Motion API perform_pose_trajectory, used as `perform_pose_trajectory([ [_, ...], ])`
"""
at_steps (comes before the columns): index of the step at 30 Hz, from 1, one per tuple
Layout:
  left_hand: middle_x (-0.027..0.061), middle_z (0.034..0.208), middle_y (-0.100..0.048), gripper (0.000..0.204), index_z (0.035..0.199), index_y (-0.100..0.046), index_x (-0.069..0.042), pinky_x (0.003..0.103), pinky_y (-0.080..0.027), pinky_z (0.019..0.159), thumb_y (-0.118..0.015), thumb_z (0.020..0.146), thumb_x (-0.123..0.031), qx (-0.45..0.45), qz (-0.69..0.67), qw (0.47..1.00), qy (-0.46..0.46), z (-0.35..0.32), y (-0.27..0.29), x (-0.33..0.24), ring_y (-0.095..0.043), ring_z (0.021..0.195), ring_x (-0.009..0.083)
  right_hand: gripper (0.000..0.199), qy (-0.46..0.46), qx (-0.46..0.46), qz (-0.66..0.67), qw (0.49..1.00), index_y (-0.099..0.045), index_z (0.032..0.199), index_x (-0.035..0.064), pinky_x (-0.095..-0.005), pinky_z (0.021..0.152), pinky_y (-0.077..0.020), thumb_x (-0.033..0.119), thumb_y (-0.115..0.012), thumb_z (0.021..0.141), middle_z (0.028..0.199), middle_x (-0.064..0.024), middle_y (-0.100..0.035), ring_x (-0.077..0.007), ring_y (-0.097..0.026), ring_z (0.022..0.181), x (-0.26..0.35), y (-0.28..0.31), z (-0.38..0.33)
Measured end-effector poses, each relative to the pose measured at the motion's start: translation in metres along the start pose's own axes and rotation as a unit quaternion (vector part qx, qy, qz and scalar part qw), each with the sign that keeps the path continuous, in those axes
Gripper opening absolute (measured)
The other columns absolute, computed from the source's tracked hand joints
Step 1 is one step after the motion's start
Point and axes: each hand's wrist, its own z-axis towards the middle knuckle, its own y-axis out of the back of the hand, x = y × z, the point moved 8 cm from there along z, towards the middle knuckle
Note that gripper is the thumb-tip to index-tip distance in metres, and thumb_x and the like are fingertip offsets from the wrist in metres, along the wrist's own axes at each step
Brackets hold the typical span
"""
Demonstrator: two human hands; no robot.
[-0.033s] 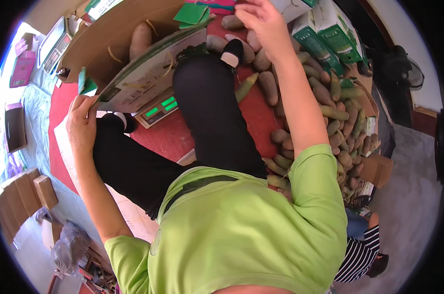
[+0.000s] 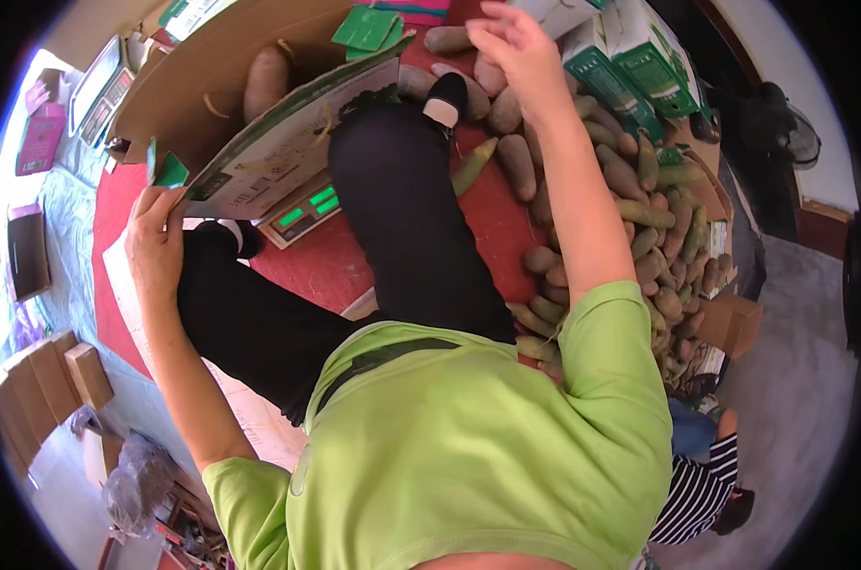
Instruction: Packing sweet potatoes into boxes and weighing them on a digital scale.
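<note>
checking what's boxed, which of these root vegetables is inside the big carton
The lone root vegetable behind the front wall of the carton the left hand holds; others in view lie outside, to the right.

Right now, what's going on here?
A person's left-hand grip is on the near left corner of an open cardboard box. The right-hand grip is raised, fingers apart, with nothing visible in it. At least one brown root vegetable is inside the box. A scale display, lit green, shows at the box's lower edge. More root vegetables lie heaped to the right.
</note>
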Motion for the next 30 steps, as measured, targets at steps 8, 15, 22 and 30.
perform_pose_trajectory([
  [8,0.0099,0.091,-0.061,0.015,0.1,-0.065,-0.003,0.034,-0.047,0.069,-0.061,0.086,-0.006,-0.013,0.019,1.0,-0.021,0.001,-0.005,0.008,-0.061,0.081,0.0273,0.029,-0.255,-0.121,-0.086,0.956,-0.062,0.109,0.0048,-0.027,0.069,-0.048,0.012,-0.069,0.083,0.092,-0.0031,-0.064,-0.0116,-0.058,0.081,-0.176,0.114,-0.139],
  [15,0.01,0.09,-0.061,0.016,0.099,-0.065,-0.003,0.033,-0.048,0.072,-0.063,0.083,-0.003,-0.02,0.026,0.999,-0.026,-0.002,-0.006,0.0,-0.062,0.082,0.0273,0.027,-0.418,-0.043,-0.158,0.894,-0.063,0.106,0.0063,-0.0274,0.06,-0.0483,0.009,-0.07,0.08,0.085,-0.0027,-0.065,-0.011,-0.06,0.072,-0.321,0.107,-0.282],
  [22,0.0079,0.09,-0.061,0.016,0.099,-0.067,-0.006,0.032,-0.048,0.07,-0.063,0.084,-0.006,-0.015,0.049,0.999,-0.011,-0.002,-0.004,-0.011,-0.062,0.08,0.0245,0.03,-0.441,-0.029,-0.178,0.879,-0.06,0.109,0.0004,-0.0277,0.061,-0.0489,0.007,-0.068,0.081,0.084,-0.006,-0.064,-0.0126,-0.061,0.071,-0.325,0.099,-0.291],
  [30,0.0105,0.09,-0.061,0.016,0.098,-0.065,-0.001,0.033,-0.047,0.068,-0.063,0.083,-0.001,-0.012,0.036,0.998,-0.055,-0.001,-0.005,-0.001,-0.061,0.08,0.027,0.029,-0.426,-0.011,-0.209,0.88,-0.061,0.109,0.0008,-0.0283,0.067,-0.0506,0.009,-0.067,0.082,0.084,-0.0073,-0.066,-0.0141,-0.062,0.073,-0.331,0.089,-0.266],
])
